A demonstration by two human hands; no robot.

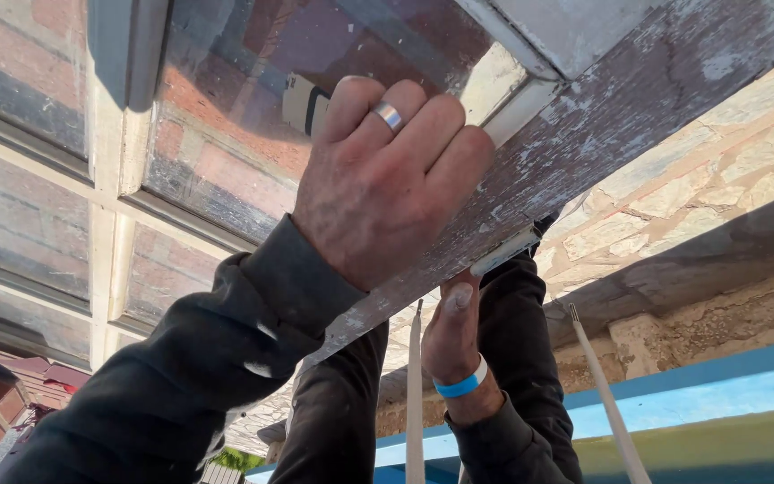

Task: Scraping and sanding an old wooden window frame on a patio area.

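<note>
My left hand (387,179), a silver ring on one finger, is curled shut around a small pale tool with a dark band (305,103), pressed against the window frame just above the weathered wooden sill (620,108). The sill's paint is flaked and worn to bare grey wood. My right hand (452,336), with a blue wristband, reaches up beneath the sill with its thumb against the underside. Its fingers are hidden behind the wood. A short white strip (505,250) shows at the sill's lower edge beside that hand; whether the hand holds it cannot be told.
Glass panes (226,134) in pale painted bars reflect a brick wall. Stone masonry (692,188) runs under the sill on the right. Two thin white cords (606,403) hang down, and a blue and green band (718,403) crosses the lower right.
</note>
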